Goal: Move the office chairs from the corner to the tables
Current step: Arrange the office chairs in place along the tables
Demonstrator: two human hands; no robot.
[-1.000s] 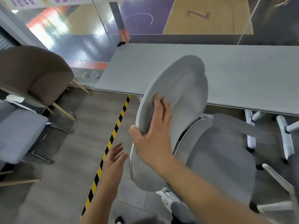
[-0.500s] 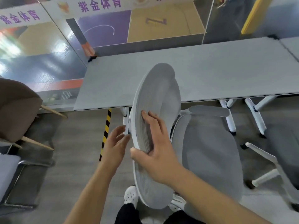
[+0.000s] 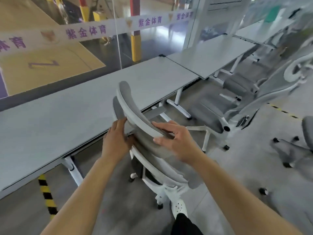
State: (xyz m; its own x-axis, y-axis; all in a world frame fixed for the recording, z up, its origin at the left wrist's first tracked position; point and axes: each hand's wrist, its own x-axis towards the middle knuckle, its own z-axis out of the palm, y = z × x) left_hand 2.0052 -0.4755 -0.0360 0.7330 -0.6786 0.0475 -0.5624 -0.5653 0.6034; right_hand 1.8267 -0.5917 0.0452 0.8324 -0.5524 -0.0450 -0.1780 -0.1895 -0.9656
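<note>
A grey mesh office chair [image 3: 162, 168] with a white frame stands at the edge of the long grey table [image 3: 71, 116], its curved headrest [image 3: 133, 109] pointing at the tabletop. My left hand [image 3: 116, 141] holds the left side of the backrest just under the headrest, fingers wrapped round its edge. My right hand [image 3: 172, 138] grips the headrest's lower right end, with the thumb beneath and the fingers on top. The chair's seat is partly tucked under the table and mostly hidden.
A second table [image 3: 211, 60] adjoins on the right, with a grey chair [image 3: 220, 111] in front of it and more chairs [image 3: 296, 146] at the far right. A glass wall runs behind the tables. Yellow-black tape [image 3: 47, 195] marks the floor. My white shoe [image 3: 179, 207] is below the chair.
The view has swung right along the tables. My left hand has taken hold of the backrest, and my right hand has shifted onto the headrest's end. The chair has turned toward the table.
</note>
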